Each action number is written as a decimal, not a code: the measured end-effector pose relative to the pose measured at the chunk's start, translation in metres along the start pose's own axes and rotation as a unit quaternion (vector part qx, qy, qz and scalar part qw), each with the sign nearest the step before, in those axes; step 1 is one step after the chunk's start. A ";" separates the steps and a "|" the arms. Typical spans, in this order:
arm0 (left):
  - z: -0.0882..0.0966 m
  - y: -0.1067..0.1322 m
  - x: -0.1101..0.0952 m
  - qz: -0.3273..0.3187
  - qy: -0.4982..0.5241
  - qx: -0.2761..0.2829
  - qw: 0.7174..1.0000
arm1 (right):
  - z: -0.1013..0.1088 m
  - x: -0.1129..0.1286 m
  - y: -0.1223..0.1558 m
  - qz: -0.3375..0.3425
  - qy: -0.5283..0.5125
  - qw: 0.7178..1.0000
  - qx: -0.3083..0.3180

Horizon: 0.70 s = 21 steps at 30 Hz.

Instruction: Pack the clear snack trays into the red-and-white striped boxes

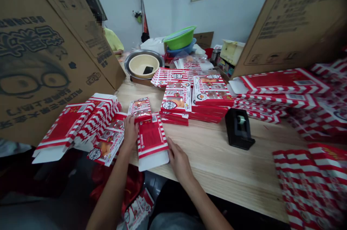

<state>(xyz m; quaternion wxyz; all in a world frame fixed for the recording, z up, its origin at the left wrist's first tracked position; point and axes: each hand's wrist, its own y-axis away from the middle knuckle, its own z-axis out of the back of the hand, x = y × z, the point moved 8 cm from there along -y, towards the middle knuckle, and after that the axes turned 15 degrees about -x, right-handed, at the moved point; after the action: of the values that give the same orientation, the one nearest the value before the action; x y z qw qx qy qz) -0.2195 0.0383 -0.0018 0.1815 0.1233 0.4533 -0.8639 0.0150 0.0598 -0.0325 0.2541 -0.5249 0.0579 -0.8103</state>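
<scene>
striped carton [151, 139] lies flat at the near edge of the table [217, 165], likely light, thin and easily creased, best taken by its long sides, where the left hand [130, 131] clasps one and the right hand [177, 157] rests unclenched fingers against the other.

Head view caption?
Left hand and right hand flank a flat red-striped carton on a wooden table, black tape dispenser nearby.

Left hand [130, 130] fingers curled; right hand [178, 158] flat, forearms extended.
</scene>
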 end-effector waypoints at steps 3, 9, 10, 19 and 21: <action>-0.012 -0.006 -0.001 -0.011 0.011 0.027 1.000 | 0.023 0.002 0.008 0.001 0.009 1.000 0.008; -0.017 -0.016 -0.017 -0.028 0.032 0.023 0.999 | 0.115 -0.019 0.020 -0.041 0.021 0.999 -0.029; -0.015 -0.013 -0.027 -0.037 0.044 0.028 0.998 | 0.131 -0.029 0.020 -0.058 0.014 0.997 -0.055; 0.003 0.117 -0.191 -0.322 0.157 0.283 0.890 | 0.180 -0.084 0.061 -0.167 0.042 0.948 -0.267; 0.000 0.137 -0.204 -0.384 0.136 0.288 0.867 | 0.184 -0.072 0.082 -0.179 0.033 0.942 -0.282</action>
<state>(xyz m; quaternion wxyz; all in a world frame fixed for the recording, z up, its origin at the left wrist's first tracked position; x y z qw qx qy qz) 0.0229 0.0075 -0.0257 -0.2711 0.1024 0.2162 -0.9323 0.2290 0.0546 -0.0400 -0.0555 -0.5496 0.1979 -0.8097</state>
